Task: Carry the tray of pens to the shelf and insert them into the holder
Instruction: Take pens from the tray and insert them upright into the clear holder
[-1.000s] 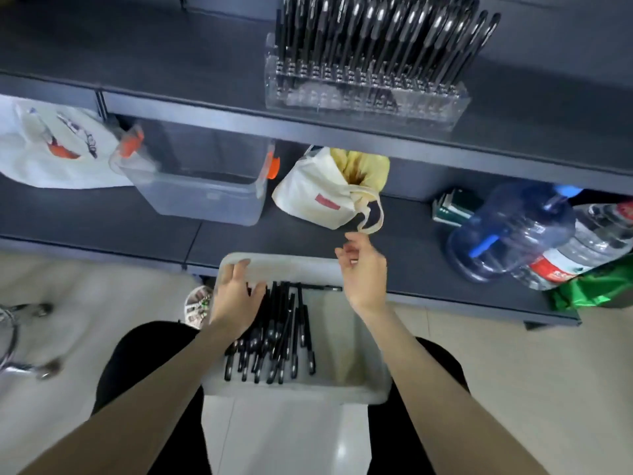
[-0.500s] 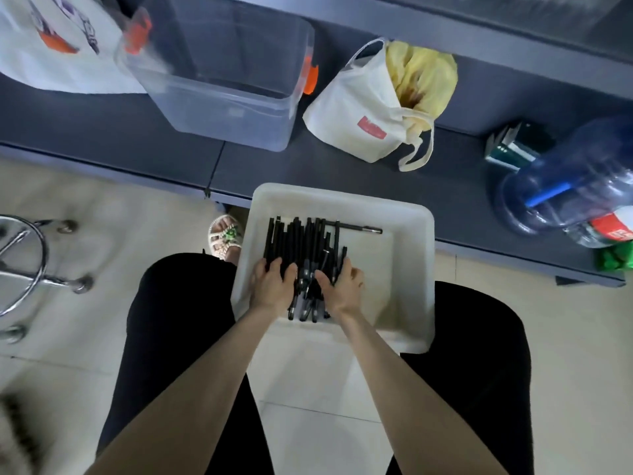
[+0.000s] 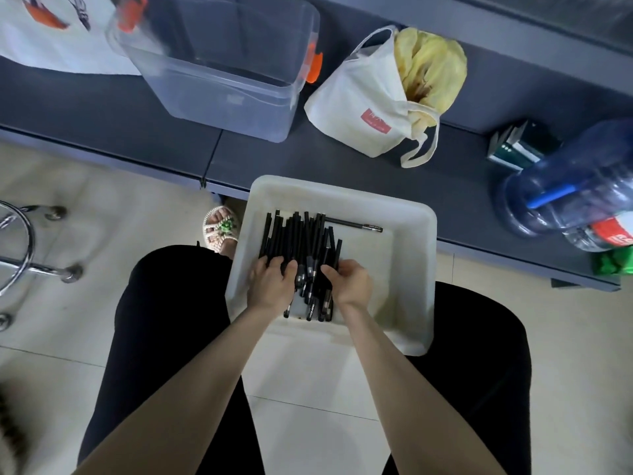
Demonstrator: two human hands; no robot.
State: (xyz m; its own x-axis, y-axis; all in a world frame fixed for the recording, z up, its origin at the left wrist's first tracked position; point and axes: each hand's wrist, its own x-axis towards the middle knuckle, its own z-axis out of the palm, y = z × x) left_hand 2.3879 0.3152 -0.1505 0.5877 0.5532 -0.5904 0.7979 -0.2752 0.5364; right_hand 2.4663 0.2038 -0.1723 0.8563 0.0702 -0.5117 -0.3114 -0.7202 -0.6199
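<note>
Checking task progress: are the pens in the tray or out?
In. The pens lie piled in the tray, left hand and right hand on them; one crosswise at the far end.

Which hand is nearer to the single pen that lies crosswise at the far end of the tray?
Right. The right hand is straight toward the person from the single pen; the left hand rests on the pile of pens, further left.
</note>
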